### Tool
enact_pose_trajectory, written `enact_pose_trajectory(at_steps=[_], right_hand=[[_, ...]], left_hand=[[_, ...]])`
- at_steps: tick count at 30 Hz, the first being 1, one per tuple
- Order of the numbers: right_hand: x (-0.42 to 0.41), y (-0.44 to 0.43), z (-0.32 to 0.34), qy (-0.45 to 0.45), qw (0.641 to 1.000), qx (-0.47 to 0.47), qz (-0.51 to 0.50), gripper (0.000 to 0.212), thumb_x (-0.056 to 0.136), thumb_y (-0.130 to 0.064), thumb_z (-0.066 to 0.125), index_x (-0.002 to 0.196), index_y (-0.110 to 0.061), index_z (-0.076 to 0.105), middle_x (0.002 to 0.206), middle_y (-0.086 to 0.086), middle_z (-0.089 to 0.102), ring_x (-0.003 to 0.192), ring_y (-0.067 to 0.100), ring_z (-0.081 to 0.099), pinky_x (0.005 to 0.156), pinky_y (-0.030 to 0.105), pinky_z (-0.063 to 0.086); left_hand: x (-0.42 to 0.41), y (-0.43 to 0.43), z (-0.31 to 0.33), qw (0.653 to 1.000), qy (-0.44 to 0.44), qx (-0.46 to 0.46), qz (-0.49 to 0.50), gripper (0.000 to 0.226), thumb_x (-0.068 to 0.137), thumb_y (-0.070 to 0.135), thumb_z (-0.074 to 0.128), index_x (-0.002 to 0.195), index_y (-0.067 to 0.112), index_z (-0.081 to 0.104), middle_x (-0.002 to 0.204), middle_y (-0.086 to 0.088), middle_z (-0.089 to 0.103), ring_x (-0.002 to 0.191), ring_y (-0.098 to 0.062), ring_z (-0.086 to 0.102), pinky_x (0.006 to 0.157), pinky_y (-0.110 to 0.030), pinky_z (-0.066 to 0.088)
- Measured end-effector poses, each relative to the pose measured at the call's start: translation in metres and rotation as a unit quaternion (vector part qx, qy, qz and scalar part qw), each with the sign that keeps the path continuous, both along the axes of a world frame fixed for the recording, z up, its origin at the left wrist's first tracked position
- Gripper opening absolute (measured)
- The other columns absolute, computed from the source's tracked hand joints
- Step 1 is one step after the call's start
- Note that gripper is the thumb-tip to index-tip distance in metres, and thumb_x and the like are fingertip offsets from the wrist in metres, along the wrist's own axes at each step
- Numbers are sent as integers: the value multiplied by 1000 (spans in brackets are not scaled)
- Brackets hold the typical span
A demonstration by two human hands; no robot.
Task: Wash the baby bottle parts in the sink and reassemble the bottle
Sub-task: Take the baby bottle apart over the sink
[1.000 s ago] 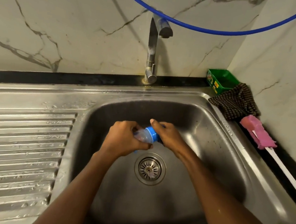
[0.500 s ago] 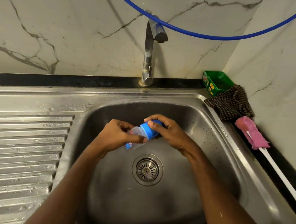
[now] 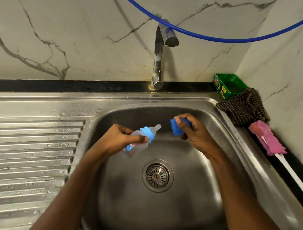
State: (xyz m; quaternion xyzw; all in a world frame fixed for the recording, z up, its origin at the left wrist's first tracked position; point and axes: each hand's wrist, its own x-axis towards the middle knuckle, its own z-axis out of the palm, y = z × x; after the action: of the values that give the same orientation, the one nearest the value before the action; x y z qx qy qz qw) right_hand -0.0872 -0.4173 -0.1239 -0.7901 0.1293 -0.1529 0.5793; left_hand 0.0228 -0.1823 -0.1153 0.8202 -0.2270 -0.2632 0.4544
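Over the steel sink basin, my left hand grips a small clear baby bottle, tilted with its top pointing up and right. A blue collar ring and a clear teat sit on the bottle's neck. To the right, apart from the bottle, my right hand holds the blue cap, its open end facing the teat. The tap stands behind, with no water running.
A ribbed draining board lies left of the basin. The drain is below my hands. On the right ledge are a green box, a dark checked cloth and a pink-headed bottle brush. A blue hose hangs overhead.
My right hand has pulled the blue cap off the bottle and moved it to the right. The teat and collar ring are now uncovered. The left hand keeps hold of the bottle.
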Motion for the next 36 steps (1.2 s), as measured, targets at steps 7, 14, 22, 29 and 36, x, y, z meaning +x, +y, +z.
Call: enact_pose_trajectory(at_steps=[7, 14, 22, 29, 36], right_hand=[[-13, -14, -46, 230, 956, -181, -25, 57, 66, -15, 85, 116, -16, 59, 112, 2, 63, 99, 19, 62, 82, 29, 50], [-26, -12, -82, 388, 885, -256, -21, 52, 61, -8, 84, 104, -19, 57, 114, 4, 61, 100, 21, 58, 79, 29, 50], [-13, 0, -50, 284, 918, -275, -38, 56, 74, -42, 76, 123, -21, 56, 121, 3, 55, 112, 20, 52, 95, 38, 47], [17, 67, -4, 153, 988, -14, -32, 49, 86, -65, 46, 89, -18, 62, 61, 2, 60, 42, 5, 48, 41, 18, 38], [19, 64, -6, 138, 989, 34, -30, 44, 79, -60, 64, 82, -16, 59, 54, -1, 53, 47, 10, 47, 42, 24, 39]], left_hand=[[-6, -12, -16, 1000, 2, 3, 15, 47, 73, 59, 72, 101, 24, 59, 94, 1, 70, 83, -14, 70, 74, -33, 60], [-5, -15, -25, 996, -56, 60, 12, 65, 67, 48, 82, 111, 21, 42, 95, 6, 57, 79, -9, 63, 53, -20, 52], [-2, -15, -35, 981, -160, 99, 46, 69, 57, 46, 89, 107, 23, 49, 94, 5, 60, 80, -10, 61, 66, -22, 51], [-5, -18, -28, 975, -219, 36, 4, 56, 59, 35, 90, 103, 31, 57, 89, 16, 59, 81, -5, 61, 68, -21, 52], [-12, -21, -25, 956, -292, 16, -6, 62, 60, 34, 90, 114, 20, 63, 102, 8, 65, 91, -8, 59, 80, -24, 53]])
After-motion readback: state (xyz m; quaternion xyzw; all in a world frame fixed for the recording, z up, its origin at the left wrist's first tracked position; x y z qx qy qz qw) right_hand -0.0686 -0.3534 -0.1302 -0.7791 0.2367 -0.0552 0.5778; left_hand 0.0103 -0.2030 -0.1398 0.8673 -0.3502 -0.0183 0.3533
